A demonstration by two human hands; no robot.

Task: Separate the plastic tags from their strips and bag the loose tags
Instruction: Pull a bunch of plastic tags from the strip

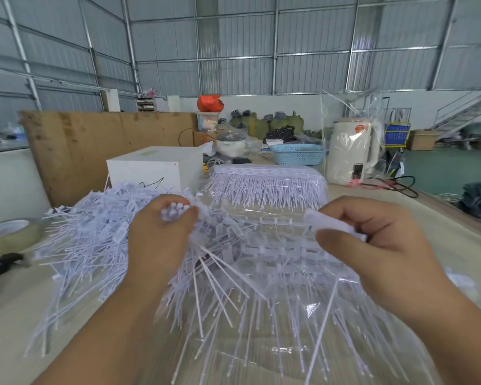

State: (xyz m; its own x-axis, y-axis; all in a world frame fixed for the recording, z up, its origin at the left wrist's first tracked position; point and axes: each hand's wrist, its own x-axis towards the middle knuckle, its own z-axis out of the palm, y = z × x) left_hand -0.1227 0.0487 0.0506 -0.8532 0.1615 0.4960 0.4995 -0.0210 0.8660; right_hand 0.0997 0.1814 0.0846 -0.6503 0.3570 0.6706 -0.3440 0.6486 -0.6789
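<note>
Corrugated metal walls (311, 29), perhaps a green floor (439, 173).

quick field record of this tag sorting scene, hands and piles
left hand: grips a bunch of tags by their heads
right hand: pinches a white strip piece
loose tags pile: left of the hands
clear bag: under the hands
wrapped strips bundle: behind the hands
tape roll: far left
</note>
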